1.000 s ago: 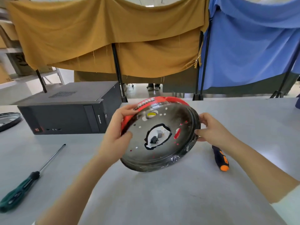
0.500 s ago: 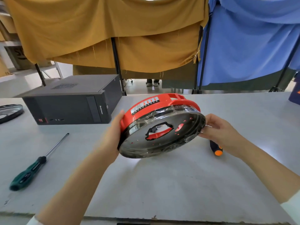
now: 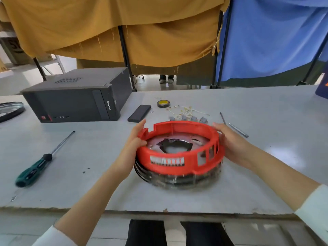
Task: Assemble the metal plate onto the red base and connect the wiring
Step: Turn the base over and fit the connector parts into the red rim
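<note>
The red base (image 3: 179, 148) sat on the table (image 3: 266, 110) near its front edge, open side up, stacked on top of the metal plate (image 3: 177, 180), whose shiny rim showed below it all round the near side. Through the ring I could see the plate's inner face and the dark, ragged hole at its middle. The stack looked level, though its lower edge was blurred, so I could not tell whether it was fully settled.

It lay squarely between the 2 hands. The left hand (image 3: 132, 144) was pressed against the left wall of the red base, fingers fairly straight along the rim, thumb hooked over the top edge. The right hand (image 3: 229, 141) cupped the right wall, fingers extended around the outside, flat rather than clenched. Neither was nearer; the ring's width ran straight from palm to palm.

Beyond the stack, just behind its far rim, lay the wires (image 3: 188, 112) with small grey connectors, and a roll of tape (image 3: 163, 103) and a dark flat bar (image 3: 139, 113) near them. My guess was the wiring came next, a short reach forward for either hand. A green screwdriver (image 3: 42, 159) lay well off to the left, 2 metal rods (image 3: 236, 128) to the right, and a black computer case (image 3: 76, 98) at the back left.
</note>
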